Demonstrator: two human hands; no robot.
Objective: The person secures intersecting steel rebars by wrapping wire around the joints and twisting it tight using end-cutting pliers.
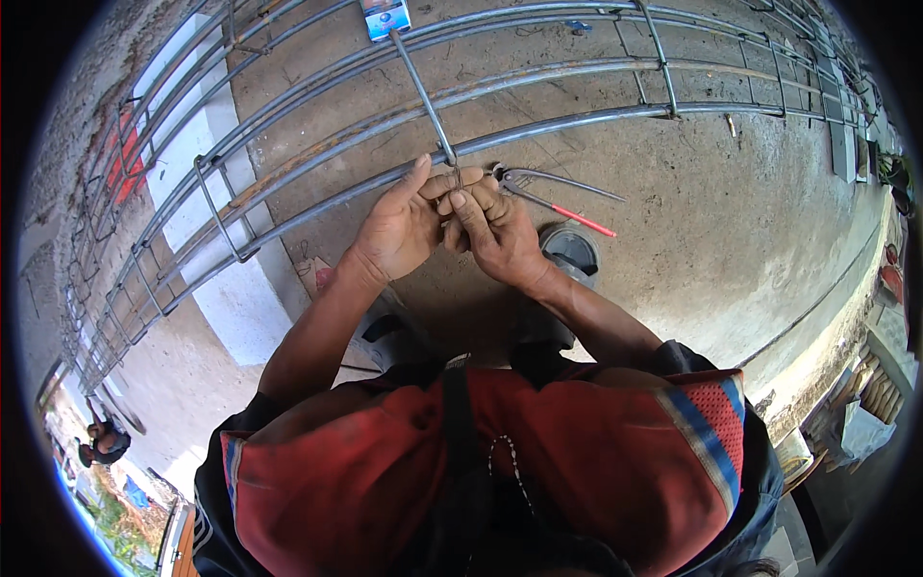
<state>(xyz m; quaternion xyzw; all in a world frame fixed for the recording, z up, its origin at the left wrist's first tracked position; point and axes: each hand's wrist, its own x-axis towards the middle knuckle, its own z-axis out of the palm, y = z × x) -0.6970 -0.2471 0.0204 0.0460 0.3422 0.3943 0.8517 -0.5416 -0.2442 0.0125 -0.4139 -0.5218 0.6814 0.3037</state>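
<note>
Both hands meet at the near bar of a long steel rebar cage (538,129), just below a square stirrup (423,96). Between them a thin tie wire (459,177) shows at the bar, partly hidden by fingers. My right hand (502,234) is closed, thumb and fingers pinching the wire. My left hand (396,229) has its fingers curled against the same wire, with the thumb raised apart toward the bar. Beside my right hand, pincers (562,204) with one red handle and one bare metal handle lie on the floor, handles spread.
The cage curves across the far side. A blue and white packet (387,19) sits at its far bars. White slabs (216,231) lie under it at left, near a red object (125,159). Another person (104,442) is far left. A low ledge (817,375) runs along the right.
</note>
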